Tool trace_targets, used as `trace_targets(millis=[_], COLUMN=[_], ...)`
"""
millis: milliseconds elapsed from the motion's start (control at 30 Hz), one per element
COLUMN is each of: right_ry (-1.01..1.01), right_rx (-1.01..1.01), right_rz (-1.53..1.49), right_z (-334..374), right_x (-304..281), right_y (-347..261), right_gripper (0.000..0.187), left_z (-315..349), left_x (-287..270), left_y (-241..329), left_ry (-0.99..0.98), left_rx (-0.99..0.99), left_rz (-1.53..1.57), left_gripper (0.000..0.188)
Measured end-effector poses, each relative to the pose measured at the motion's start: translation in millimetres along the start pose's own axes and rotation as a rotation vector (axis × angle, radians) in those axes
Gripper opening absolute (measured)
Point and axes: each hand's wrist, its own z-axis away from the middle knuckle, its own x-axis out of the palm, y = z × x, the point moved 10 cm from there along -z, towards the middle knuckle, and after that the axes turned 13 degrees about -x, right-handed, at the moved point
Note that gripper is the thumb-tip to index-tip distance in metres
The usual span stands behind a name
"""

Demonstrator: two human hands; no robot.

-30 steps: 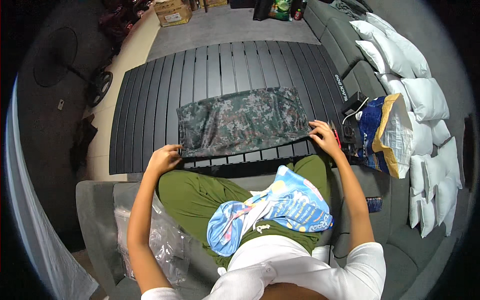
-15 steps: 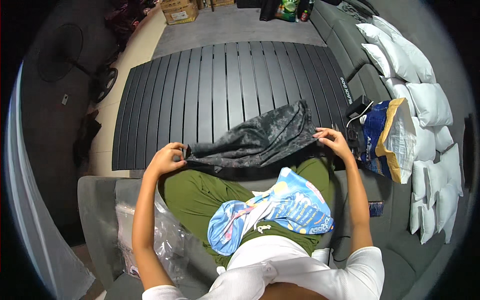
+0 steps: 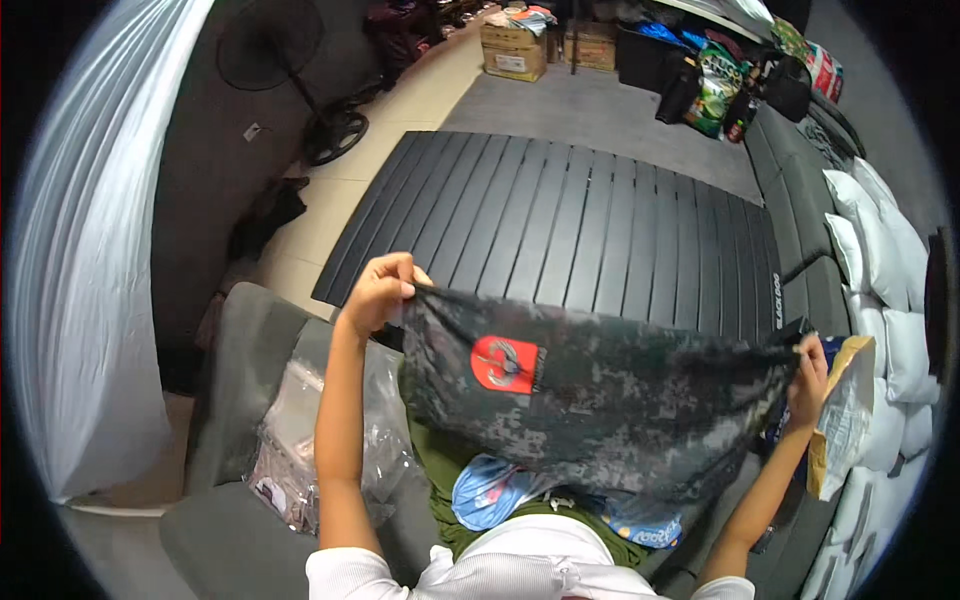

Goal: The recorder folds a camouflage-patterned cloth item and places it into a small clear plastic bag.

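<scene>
Left hand [image 3: 380, 288] is pinched tight on one top corner of a digital-camo cloth [image 3: 640, 400], right hand [image 3: 808, 382] has the other, so it's hanging spread between them, red patch [image 3: 508, 364] nearer the left. Blue printed fabric [image 3: 488, 494] below them in the lap, black slatted table [image 3: 570, 220] just beyond.

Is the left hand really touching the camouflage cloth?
Touching. The head view shows it: the left hand pinches the cloth's upper left corner, and the camouflage cloth hangs down from that grip.
</scene>
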Motion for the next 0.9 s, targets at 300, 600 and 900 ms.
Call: trace_targets(millis=[300,600,900], right_ry=[-0.068,0.022,-0.031], right_rx=[0.374,0.615,0.418], right_rz=[-0.210,-0.022,0.094], right_z=[-17.6,-3.4,-18.2], right_x=[68.9,42.1,60.3], right_y=[74.4,188.7,150.3], right_gripper=[0.010,0.011,0.013], left_z=[-40.4,-105.2,-107.0], left_x=[-50.7,-57.7,-63.5], left_y=[-43.4,-107.7,-96.6], left_ry=[0.127,0.270,0.386], left_rx=[-0.122,-0.275,-0.093], left_rz=[0.087,-0.148,-0.081], left_gripper=[0.020,0.021,0.034])
